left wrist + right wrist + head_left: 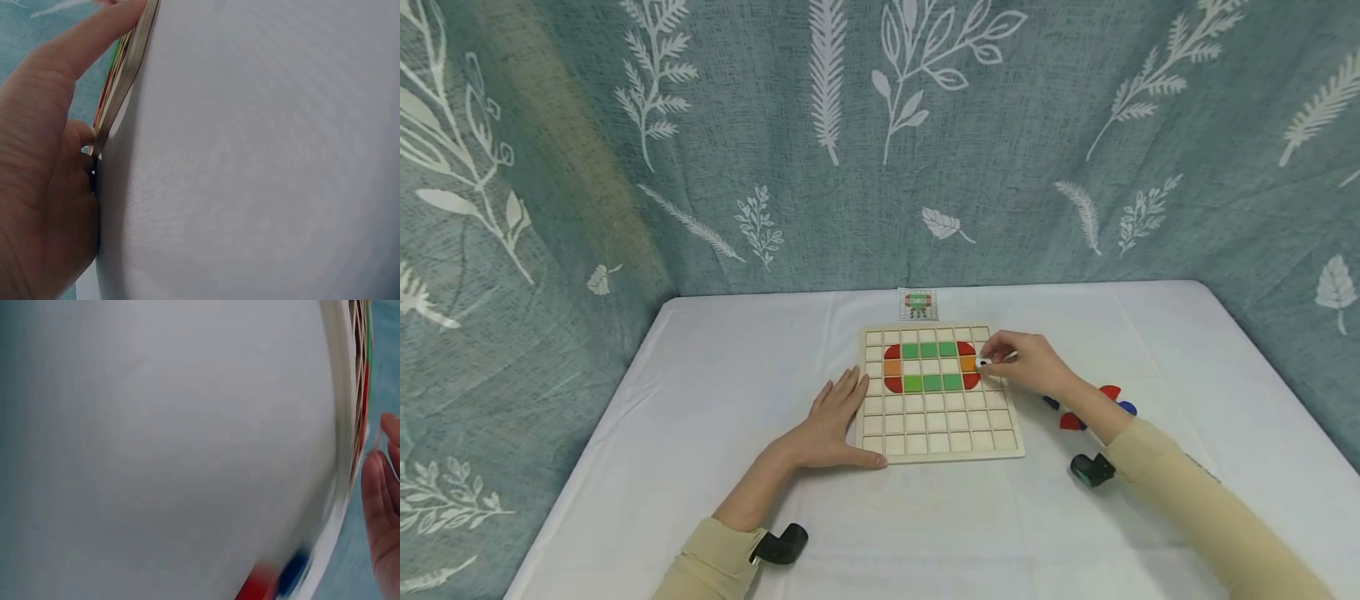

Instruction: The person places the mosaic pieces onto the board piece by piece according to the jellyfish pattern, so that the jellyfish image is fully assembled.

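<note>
A pale wooden grid board (940,423) lies on the table. Red corner pieces, green squares (928,350) and orange squares (892,367) form a ring in its upper cells. My left hand (831,425) is spread at the board's left side, fingertips at the left edge and thumb by the lower left corner; the left wrist view shows that hand (37,162) against the board's rim (128,78). Between thumb and fingers, my right hand (1028,363) pinches a small white tile with a black mark (983,363), beside the right orange square.
Loose red pieces (1071,421) and blue pieces (1127,407) lie right of the board, partly behind the right forearm. A small pattern card (918,304) sits behind the board. A leaf-print curtain (865,217) hangs beyond the white-covered table (730,400).
</note>
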A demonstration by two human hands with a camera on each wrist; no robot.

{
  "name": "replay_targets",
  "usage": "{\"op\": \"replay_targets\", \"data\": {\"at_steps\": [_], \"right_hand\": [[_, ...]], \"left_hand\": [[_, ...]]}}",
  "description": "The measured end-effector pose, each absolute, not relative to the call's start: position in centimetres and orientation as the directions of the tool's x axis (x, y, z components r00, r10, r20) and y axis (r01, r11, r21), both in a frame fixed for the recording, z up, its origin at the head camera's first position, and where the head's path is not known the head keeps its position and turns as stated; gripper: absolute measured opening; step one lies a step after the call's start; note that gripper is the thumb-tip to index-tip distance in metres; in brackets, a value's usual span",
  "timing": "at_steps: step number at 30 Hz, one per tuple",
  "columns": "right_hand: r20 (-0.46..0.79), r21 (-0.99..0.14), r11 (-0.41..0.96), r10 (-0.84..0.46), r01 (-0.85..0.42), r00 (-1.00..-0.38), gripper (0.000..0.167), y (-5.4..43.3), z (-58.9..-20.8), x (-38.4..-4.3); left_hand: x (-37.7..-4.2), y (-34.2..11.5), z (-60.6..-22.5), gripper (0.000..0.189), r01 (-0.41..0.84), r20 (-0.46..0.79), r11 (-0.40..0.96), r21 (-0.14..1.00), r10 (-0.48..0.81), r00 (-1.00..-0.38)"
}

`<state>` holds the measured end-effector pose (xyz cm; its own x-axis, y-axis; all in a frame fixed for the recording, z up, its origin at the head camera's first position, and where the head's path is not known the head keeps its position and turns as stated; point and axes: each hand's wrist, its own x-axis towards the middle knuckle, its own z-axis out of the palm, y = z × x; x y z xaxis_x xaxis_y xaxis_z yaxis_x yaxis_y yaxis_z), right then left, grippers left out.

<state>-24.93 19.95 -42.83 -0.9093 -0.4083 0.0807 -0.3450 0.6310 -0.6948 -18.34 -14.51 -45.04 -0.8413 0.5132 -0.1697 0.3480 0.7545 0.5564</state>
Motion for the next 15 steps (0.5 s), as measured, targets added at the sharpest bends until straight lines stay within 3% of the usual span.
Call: {"op": "replay_targets", "data": {"at_steps": [6,15], "right_hand": [[0.122,-0.647,0.612,-0.506,-0.455,-0.854,0.01,16.6,-43.1,-25.9],[0.15,-0.581,0.617,-0.559,-0.53,-0.816,0.007,15.7,-43.2,-26.2]], "left_hand": [[-18.3,-14.3,-45.1,0.124,0.35,-0.162,0.748,0.564,0.516,-0.841],[-18.3,-14.4,-45.2,0.124,0.364,-0.15,0.746,0.557,0.522,-0.84]]}}
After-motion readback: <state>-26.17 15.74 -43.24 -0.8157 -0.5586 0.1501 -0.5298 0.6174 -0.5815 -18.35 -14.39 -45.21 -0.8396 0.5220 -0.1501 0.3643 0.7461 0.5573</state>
